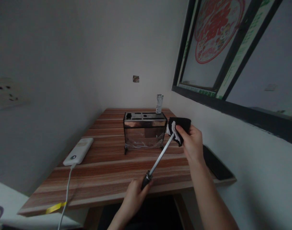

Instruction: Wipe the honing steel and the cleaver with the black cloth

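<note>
In the head view, the left hand (135, 193) was closed around the dark handle (146, 180) of a rod (161, 155), which slanted up and to the right above the table (105, 175). The right hand (192, 140) was pinched nearly closed, thumb uppermost, on a black and white cloth (184, 124) at the rod's far end. How far the cloth went around the rod could not be told.

The step in hand looked like wiping the rod. The next stroke would call for a steady left grip and even pressure through the cloth as it slid along the shaft.

The rod's far end was near the right side of the box (145, 132), so a wide swing might have knocked it. The front edge of the table ran below the rod, just beyond the left hand. A phone (217, 163) lay at the right edge, close to the right forearm, leaving little room there. More open wood lay to the left, as far as the power bank (79, 151) and its cable (67, 188).
</note>
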Demonstrator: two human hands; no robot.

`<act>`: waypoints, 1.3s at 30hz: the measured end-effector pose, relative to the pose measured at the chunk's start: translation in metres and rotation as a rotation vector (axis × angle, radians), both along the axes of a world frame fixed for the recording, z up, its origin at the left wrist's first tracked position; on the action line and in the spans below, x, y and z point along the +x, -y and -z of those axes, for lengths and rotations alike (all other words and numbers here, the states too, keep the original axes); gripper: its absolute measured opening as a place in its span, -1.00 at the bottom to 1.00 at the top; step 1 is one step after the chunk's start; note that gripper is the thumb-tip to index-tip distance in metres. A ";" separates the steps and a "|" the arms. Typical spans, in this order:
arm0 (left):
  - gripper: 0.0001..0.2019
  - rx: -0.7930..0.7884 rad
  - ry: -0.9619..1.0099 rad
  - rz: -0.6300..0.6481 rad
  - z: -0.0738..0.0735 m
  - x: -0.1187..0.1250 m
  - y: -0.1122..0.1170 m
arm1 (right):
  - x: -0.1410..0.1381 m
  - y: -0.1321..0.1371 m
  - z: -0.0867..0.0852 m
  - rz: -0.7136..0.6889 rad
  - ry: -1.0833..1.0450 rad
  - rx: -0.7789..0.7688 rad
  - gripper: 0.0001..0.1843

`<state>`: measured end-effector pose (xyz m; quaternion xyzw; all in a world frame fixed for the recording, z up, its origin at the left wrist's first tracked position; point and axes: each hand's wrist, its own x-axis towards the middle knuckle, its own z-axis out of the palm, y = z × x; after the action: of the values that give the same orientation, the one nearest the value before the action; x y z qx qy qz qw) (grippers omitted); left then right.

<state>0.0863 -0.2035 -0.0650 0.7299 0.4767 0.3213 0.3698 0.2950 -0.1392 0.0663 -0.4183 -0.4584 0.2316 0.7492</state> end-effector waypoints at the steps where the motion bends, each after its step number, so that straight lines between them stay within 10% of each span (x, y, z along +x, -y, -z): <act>1: -0.71 0.004 -0.008 0.000 0.000 0.000 0.000 | -0.001 0.000 0.000 -0.001 -0.017 0.005 -0.72; 18: -0.70 -0.050 0.076 -0.015 0.002 0.001 -0.003 | -0.051 0.028 0.055 -0.316 0.046 -0.276 -0.68; 39: -0.76 -0.102 0.096 0.010 -0.001 0.001 -0.003 | -0.078 0.063 0.085 -0.277 0.134 -0.364 -0.54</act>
<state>0.0875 -0.2006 -0.0645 0.6962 0.4704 0.3296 0.4306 0.2174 -0.2021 -0.0182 -0.4939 -0.5108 0.3828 0.5904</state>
